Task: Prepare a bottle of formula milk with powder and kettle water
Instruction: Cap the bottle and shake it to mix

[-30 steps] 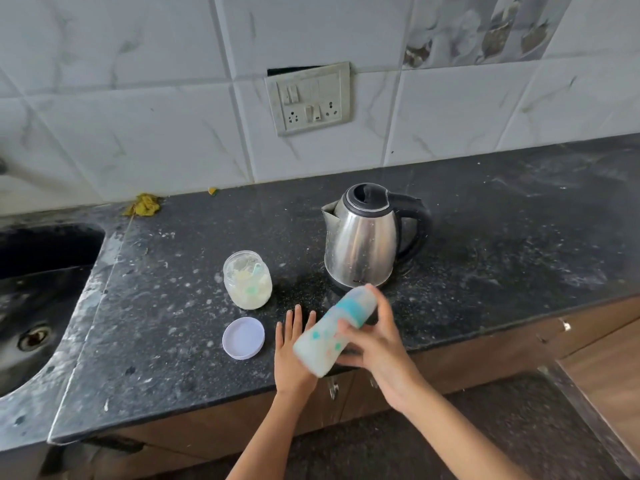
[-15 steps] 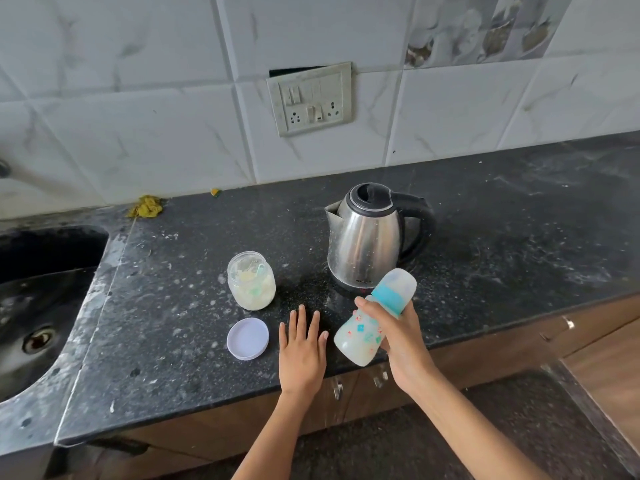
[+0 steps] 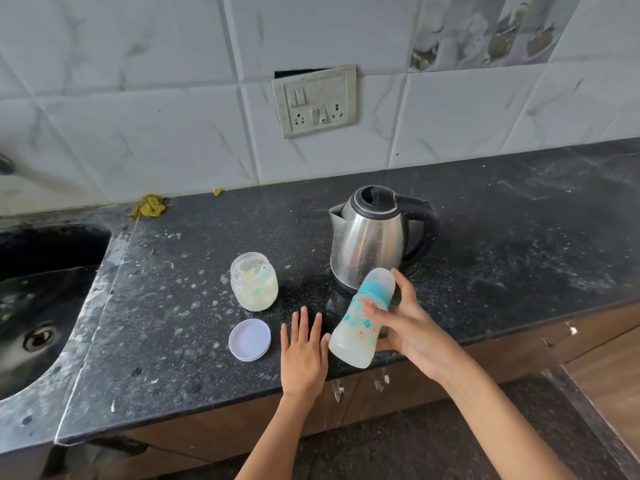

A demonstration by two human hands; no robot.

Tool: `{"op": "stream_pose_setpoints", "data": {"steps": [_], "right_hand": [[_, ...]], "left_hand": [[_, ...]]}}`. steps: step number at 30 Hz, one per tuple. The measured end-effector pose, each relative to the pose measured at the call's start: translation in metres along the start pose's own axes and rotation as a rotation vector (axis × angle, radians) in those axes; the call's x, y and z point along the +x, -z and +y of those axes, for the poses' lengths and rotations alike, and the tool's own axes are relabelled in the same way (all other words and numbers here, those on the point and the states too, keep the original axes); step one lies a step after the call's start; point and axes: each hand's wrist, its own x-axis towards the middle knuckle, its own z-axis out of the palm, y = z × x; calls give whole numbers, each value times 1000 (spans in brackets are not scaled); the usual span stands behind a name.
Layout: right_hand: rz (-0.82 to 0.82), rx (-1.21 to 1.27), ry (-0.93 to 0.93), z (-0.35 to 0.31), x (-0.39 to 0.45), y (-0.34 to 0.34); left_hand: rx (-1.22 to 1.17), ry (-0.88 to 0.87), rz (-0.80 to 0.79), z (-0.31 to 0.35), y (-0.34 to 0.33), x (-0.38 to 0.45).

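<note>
Bottle [image 3: 362, 318] has swung from steeply tipped toward upright since a second ago, capped end now just in front of the kettle [image 3: 372, 237]. Right hand [image 3: 408, 327] grip wraps its middle; milky contents inside. Left hand [image 3: 303, 355] lies flat, fingers spread, on the worktop [image 3: 502, 258], holding nothing. Likely shaking to mix: keep the cap seated, wrist loose, swing clear of the kettle and of the open powder jar [image 3: 254, 281] left of it.
</note>
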Motion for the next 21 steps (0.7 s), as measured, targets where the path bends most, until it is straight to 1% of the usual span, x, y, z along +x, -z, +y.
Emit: {"op": "stream_pose_setpoints", "data": {"steps": [1, 2, 4, 5, 6, 7, 9, 10, 11, 13, 14, 15, 16, 18, 19, 20, 21], "right_hand": [[21, -19, 32, -4, 2, 2], [86, -7, 89, -6, 6, 3], [276, 162, 193, -6, 15, 2], [324, 243, 204, -2, 18, -1], [319, 266, 192, 5, 18, -5], [262, 226, 160, 13, 15, -12], [88, 91, 81, 25, 6, -23], [65, 73, 78, 27, 4, -24], [109, 110, 106, 27, 7, -21], [283, 320, 179, 21, 16, -10], [321, 413, 194, 19, 18, -7], [322, 423, 187, 21, 18, -8], [278, 365, 166, 27, 14, -12], [133, 222, 113, 34, 0, -23], [114, 203, 113, 35, -3, -25], [162, 235, 136, 35, 0, -20], [250, 310, 168, 33, 6, -12]], "left_hand": [[-3, 2, 1, 0, 1, 0], [-10, 5, 10, 1, 2, 0], [-25, 22, 13, 2, 3, 0], [-32, 24, 9, 3, 2, 0], [-30, 16, 7, 2, 1, 0], [-15, -2, -4, 0, -2, 0], [49, -46, -26, -3, -5, -1], [63, -51, -25, -5, -6, -1], [49, -43, -5, -5, -7, -1], [-14, 5, 19, -2, -4, 0], [-35, 20, 16, 1, -2, 0], [-33, 14, 14, 1, -3, 0], [-11, -8, -2, 0, -4, 0], [56, -54, -27, -6, -7, -1], [66, -57, -22, -7, -8, -2], [44, -44, -12, -7, -8, -1], [11, -20, 13, -5, -6, -1]]}}
